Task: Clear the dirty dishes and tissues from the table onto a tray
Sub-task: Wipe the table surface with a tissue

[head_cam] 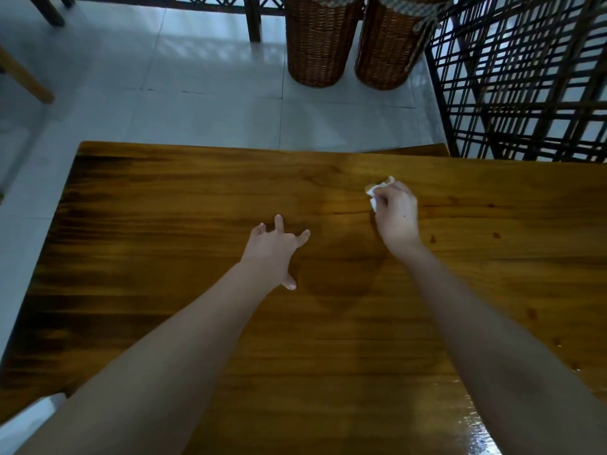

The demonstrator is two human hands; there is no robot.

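My right hand [398, 215] is closed on a crumpled white tissue [376, 191], pressed against the glossy wooden table [164, 224] near its far middle. Only a bit of the tissue sticks out past my fingers; most of it is hidden in the fist. My left hand [274, 249] rests on the tabletop to the left of it, fingers spread, holding nothing. No dishes and no tray are in view.
Two tall wicker baskets [317, 41] [387, 44] stand on the white tiled floor beyond the table. A dark lattice screen [525, 77] rises at the right. A wooden chair leg [26, 77] shows at far left, and something white [29, 418] pokes in at the bottom left corner.
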